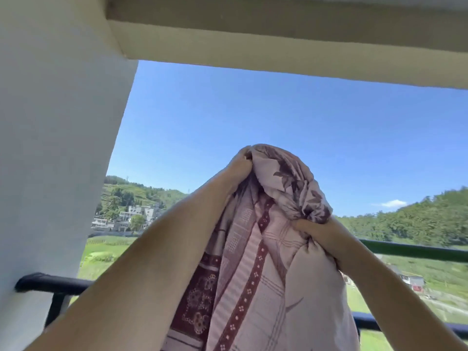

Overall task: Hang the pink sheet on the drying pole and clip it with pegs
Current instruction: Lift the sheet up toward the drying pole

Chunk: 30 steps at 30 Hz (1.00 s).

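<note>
While both arms reach up, the left hand [239,162] and right hand [310,230] each pinch the bunched pink sheet [266,249], which hangs below either grip.

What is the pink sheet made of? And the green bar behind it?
The pink sheet looks like soft woven cloth, probably cotton: it bunches and creases in both hands. The green bar looks like painted metal, smooth and slightly shiny, though coated plastic is possible.

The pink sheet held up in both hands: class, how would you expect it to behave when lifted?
Probably floppy: the pink sheet bunches into folds and hangs limp below the left hand and right hand. Likely light for its size, since it is held high.
</note>
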{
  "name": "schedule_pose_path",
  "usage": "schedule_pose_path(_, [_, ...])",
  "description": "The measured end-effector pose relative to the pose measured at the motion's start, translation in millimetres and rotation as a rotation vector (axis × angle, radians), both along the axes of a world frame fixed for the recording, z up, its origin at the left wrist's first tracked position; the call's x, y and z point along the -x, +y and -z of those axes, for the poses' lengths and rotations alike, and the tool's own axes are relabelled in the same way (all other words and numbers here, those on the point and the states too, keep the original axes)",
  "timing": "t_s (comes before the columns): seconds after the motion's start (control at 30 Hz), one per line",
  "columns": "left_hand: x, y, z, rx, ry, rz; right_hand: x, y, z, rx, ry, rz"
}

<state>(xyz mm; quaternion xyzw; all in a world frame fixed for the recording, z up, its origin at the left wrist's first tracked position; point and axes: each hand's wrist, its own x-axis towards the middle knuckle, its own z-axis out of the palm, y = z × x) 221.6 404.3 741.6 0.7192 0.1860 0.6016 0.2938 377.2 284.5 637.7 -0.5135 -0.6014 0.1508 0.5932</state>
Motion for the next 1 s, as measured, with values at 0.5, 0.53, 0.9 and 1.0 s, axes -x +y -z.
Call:
schedule_pose_path(0.5, [-67.2, -61.1, 98.2, -0.399, 0.886, -0.465, -95.4, -57.2, 61.0, 0.045, -0.356, 0.134])
schedule_pose_path(0.53, [-63.4, -61.3, 109.2, -0.482, 0.852, -0.526, -94.2, -56.7, 57.9, -0.051, -0.349, 0.205])
schedule_pose_path(0.9, [-26.6, -68.9, 166.1, -0.605, 0.730, -0.867, -104.3, -29.0, 14.3, -0.246, -0.456, 0.562])
schedule_pose_path(1.0, [-35.2, -68.5, 162.2, -0.628, 0.746, -0.932, -135.4, -31.4, 6.5, -0.296, -0.390, 0.658])
